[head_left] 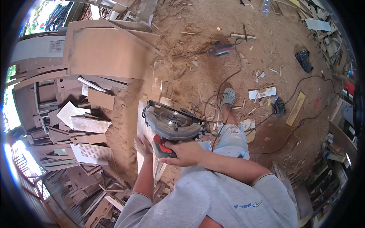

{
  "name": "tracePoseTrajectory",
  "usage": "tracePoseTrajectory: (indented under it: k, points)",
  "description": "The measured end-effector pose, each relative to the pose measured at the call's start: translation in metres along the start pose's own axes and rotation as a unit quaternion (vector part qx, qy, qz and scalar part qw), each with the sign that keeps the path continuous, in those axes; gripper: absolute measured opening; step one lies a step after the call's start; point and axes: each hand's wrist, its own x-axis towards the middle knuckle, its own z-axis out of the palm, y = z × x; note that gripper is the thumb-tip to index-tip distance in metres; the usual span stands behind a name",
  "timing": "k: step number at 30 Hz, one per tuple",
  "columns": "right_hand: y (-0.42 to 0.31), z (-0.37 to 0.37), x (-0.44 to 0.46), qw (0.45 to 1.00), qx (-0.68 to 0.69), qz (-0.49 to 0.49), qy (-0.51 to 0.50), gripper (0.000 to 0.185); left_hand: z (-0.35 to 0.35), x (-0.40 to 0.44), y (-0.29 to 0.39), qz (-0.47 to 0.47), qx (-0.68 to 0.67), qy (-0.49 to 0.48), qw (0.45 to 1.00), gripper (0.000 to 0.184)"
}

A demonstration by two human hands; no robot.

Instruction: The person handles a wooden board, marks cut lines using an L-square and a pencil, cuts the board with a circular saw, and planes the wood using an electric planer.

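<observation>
Right hand (185, 152) clamps the saw (167, 130) by its handle for control; open left hand (143, 146) seemingly steadies the board (141, 125) at its left edge.

The saw (173, 123) hides part of the board (141, 127) beneath it; some fingers of the right grip (186, 152) are hidden. The label (56, 46) at upper left is too small to read.

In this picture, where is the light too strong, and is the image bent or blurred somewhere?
Head view: daylight burns out to white at the left edge; wide-lens distortion bends the outer scene, with black corners; bluish haze and softness toward the right edge; the circular saw and grey shirt look clearer.
</observation>
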Motion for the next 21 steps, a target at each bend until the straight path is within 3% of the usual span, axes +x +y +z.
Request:
tracePoseTrajectory:
  k: [21]
  points:
    - [-0.005, -0.007, 0.003, 1.000, 0.008, -0.003, -0.011, 0.093, -0.001, -0.002, 0.009, 0.006, 0.023, 0.012, 1.000, 0.054]
